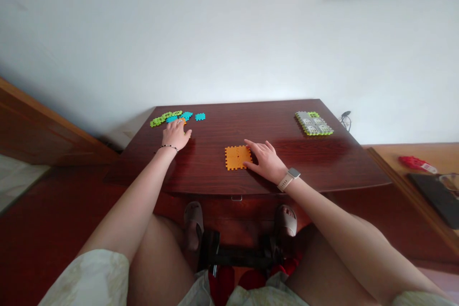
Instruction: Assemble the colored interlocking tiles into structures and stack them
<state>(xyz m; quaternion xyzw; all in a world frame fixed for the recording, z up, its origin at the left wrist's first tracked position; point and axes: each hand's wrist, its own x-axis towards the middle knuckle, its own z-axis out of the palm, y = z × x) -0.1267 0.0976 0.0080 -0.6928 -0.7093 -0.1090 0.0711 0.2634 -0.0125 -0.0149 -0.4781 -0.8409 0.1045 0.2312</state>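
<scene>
My left hand (177,135) reaches to the loose interlocking tiles at the table's far left, its thumb spread away from the fingers. Just beyond its fingertips, partly hidden, is an orange tile (185,121). Around it lie several blue tiles (187,114) and a row of lime-green tiles (161,119) with window-like cutouts. My right hand (267,158) rests with fingers apart at the right side of a flat orange panel (234,158), made of joined toothed tiles. Its thumb and forefinger touch the panel and cover part of its right edge.
A grey and lime-green assembly of window tiles (313,123) lies at the right of the dark wooden table (222,129). A white wall rises behind. Black cables (346,117) hang right of the table, near a wooden surface with a red object (416,162).
</scene>
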